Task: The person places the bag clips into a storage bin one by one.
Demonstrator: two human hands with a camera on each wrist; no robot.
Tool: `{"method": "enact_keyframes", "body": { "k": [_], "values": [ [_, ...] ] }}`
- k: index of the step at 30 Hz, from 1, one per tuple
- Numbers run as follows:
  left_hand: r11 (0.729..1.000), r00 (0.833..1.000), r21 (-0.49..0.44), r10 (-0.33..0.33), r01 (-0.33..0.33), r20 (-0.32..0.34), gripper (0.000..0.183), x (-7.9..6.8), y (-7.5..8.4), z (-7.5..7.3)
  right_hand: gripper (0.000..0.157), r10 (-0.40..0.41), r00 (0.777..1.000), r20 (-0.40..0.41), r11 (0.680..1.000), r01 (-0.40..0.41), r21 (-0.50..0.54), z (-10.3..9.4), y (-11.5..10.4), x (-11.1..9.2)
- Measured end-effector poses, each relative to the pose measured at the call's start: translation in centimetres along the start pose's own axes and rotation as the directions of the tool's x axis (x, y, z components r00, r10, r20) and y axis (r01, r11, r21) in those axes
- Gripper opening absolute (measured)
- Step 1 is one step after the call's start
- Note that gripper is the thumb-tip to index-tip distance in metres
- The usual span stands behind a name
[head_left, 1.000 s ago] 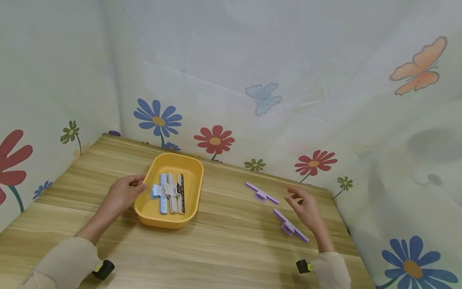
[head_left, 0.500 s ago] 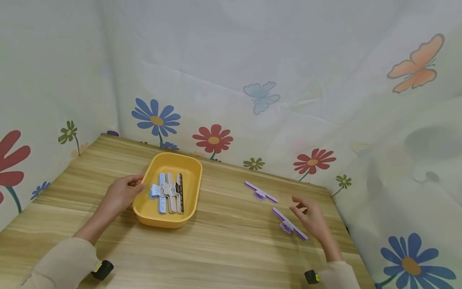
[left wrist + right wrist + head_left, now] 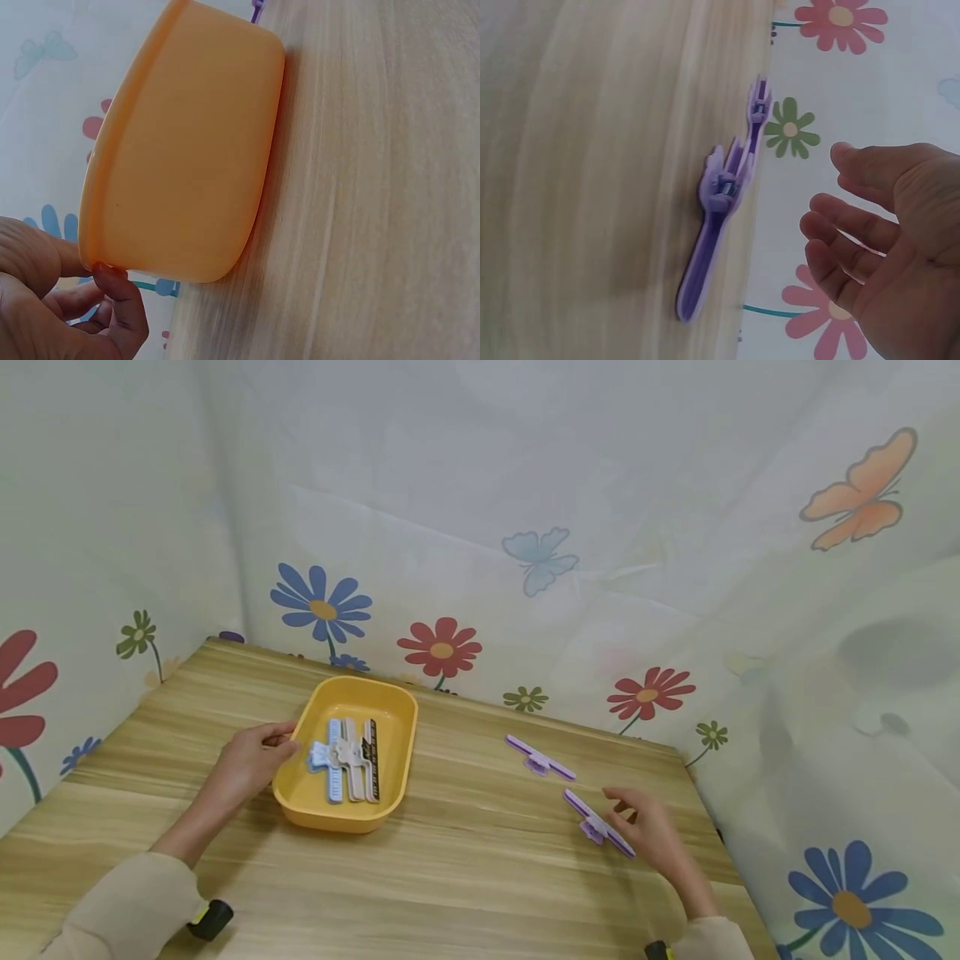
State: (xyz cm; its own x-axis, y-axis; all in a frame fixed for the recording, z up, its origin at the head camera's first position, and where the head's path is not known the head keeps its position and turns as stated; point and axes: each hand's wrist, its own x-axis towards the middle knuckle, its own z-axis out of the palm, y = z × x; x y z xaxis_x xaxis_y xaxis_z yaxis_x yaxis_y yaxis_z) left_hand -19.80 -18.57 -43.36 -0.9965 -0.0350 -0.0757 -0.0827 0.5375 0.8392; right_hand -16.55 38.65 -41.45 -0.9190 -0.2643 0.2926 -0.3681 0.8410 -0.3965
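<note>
At the left side of a yellow plastic tray (image 3: pixel 337 821), my left hand (image 3: pixel 251 764) pinches the rim between thumb and finger; the left wrist view shows the tray's outer wall (image 3: pixel 187 150). Several long sealing clips lie side by side inside: a light blue clip (image 3: pixel 334 785), pale greyish ones, and one with a black printed strip (image 3: pixel 375 772). Two purple sealing clips lie on the table at right, a farther one (image 3: pixel 551 764) and a nearer one (image 3: pixel 576 802). Just right of the nearer clip hovers my right hand (image 3: pixel 654 835), fingers loosely bent, holding nothing.
The wood-grain table (image 3: pixel 450 877) runs back to a pale wall cloth (image 3: pixel 420 485) printed with flowers and butterflies. Another cloth side stands close at the table's right edge. A dark camera (image 3: pixel 210 920) is strapped at my left wrist.
My right hand has come down and nearer to me, from beside the farther purple clip to beside the nearer one. The left hand keeps its place on the tray rim.
</note>
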Motion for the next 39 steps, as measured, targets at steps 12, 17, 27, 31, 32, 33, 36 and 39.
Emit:
{"method": "enact_keyframes", "body": {
  "k": [12, 17, 27, 31, 32, 33, 36, 39],
  "values": [
    [1.000, 1.000, 0.006, 0.003, -0.003, -0.006, 0.052, 0.1, 0.0, 0.0, 0.038, -0.057, 0.995, 0.078, 0.998, 0.055, 0.029, 1.1, 1.2, -0.9],
    [1.000, 1.000, -0.010, -0.017, 0.017, 0.004, 0.053, 0.2, -0.1, 0.1, 0.037, -0.075, 0.991, 0.113, 0.996, 0.070, 0.052, 1.4, 1.5, -1.1],
    [1.000, 1.000, 0.007, -0.023, 0.023, -0.002, 0.053, 0.3, -0.3, 0.1, 0.035, -0.123, 0.972, 0.200, 0.992, 0.118, 0.041, 2.2, 2.2, -1.1],
    [1.000, 1.000, 0.008, -0.030, 0.030, 0.000, 0.054, 0.3, -0.3, 0.1, 0.037, -0.122, 0.970, 0.208, 0.992, 0.124, 0.006, 2.3, 2.4, -0.9],
    [1.000, 1.000, 0.008, -0.029, 0.029, 0.000, 0.054, 0.2, -0.2, 0.1, 0.037, -0.126, 0.969, 0.211, 0.992, 0.129, 0.000, 2.3, 2.5, -0.9],
    [1.000, 1.000, 0.011, -0.026, 0.026, -0.001, 0.054, 0.2, -0.2, 0.1, 0.038, -0.128, 0.968, 0.214, 0.991, 0.132, -0.005, 2.4, 2.6, -0.9],
    [1.000, 1.000, 0.008, -0.019, 0.019, -0.005, 0.054, 0.1, -0.2, 0.0, 0.040, -0.151, 0.962, 0.226, 0.987, 0.159, -0.019, 2.4, 2.8, -0.8],
    [1.000, 1.000, 0.011, -0.009, 0.009, -0.008, 0.053, 0.1, -0.2, 0.0, 0.043, -0.194, 0.953, 0.231, 0.977, 0.209, -0.041, 2.5, 3.0, -0.8]
  ]
}}
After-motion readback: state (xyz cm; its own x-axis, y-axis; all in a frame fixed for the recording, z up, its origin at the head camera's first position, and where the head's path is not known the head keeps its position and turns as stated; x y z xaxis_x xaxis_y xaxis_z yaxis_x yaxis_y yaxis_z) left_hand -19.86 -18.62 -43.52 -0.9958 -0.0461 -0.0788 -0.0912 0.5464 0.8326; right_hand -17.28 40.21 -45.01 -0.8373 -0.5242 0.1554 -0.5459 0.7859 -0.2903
